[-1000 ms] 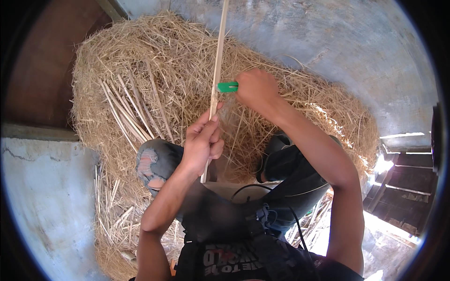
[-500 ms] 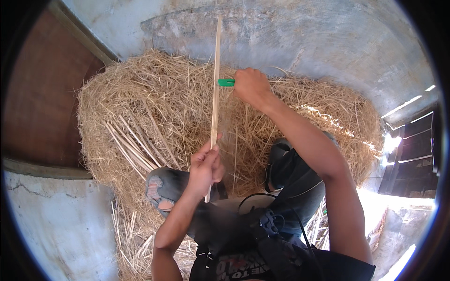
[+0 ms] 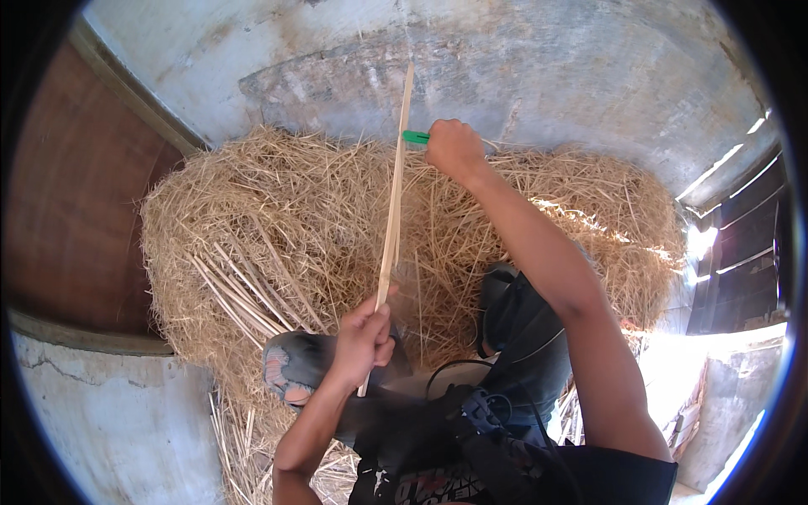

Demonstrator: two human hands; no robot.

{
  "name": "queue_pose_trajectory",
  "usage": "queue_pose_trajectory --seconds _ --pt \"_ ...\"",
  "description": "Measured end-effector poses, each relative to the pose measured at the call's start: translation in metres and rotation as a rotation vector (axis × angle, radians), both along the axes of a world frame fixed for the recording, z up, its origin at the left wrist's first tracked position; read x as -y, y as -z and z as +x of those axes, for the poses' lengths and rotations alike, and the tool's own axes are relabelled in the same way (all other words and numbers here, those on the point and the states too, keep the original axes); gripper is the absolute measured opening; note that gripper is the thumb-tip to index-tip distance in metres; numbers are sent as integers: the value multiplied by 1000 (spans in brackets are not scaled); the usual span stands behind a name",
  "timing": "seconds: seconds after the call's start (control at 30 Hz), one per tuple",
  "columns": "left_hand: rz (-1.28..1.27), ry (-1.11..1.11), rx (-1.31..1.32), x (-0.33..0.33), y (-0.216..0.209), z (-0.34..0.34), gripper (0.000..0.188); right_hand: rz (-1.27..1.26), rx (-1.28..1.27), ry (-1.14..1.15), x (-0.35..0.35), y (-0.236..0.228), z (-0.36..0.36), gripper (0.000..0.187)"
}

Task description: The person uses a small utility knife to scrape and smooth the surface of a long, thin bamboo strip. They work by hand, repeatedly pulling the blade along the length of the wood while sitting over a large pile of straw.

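Observation:
My left hand (image 3: 362,341) is closed around the lower part of a long, pale bamboo strip (image 3: 394,215), which rises nearly upright in front of me with its pointed far end leaning slightly right. A slotted green tool, looking like a utility knife (image 3: 415,136), is clenched in my right hand (image 3: 455,150). Its tip meets the strip's right edge in the upper part; the blade itself is too small to make out. A thin sliver hangs along the strip's right side above my left hand.
Dry straw (image 3: 311,194) is heaped before me and around my bent legs. Several pale sticks (image 3: 240,290) lie on it at left, beside my torn-jeans knee (image 3: 290,370). A weathered wall (image 3: 505,76) stands behind the heap, and a brown panel (image 3: 80,202) at far left.
The strip has come lower in view and tilts more to the right. My left hand is lower, while the knife contacts the strip nearer its far tip.

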State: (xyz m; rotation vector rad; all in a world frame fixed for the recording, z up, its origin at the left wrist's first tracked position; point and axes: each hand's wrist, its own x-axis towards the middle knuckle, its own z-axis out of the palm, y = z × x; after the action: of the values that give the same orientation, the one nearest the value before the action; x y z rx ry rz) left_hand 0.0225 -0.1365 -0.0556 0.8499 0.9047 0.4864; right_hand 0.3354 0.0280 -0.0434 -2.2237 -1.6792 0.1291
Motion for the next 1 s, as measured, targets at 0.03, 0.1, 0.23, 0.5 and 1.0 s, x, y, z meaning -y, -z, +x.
queue_pose_trajectory --seconds 0.03,0.1,0.23,0.5,1.0 --pt "4 1 -12 3 -1 -2 40 8 -7 5 -1 0 3 15" --pt "5 10 -29 9 -3 -8 40 55 -5 34 -4 4 11 15" --pt "13 36 -37 24 -5 -24 39 108 -10 124 -10 5 26 16" --pt "-70 25 -95 52 -17 -67 40 32 -76 227 -10 -9 47 20" --pt "-4 -212 -84 106 -11 -130 43 51 -89 479 5 5 156 34"
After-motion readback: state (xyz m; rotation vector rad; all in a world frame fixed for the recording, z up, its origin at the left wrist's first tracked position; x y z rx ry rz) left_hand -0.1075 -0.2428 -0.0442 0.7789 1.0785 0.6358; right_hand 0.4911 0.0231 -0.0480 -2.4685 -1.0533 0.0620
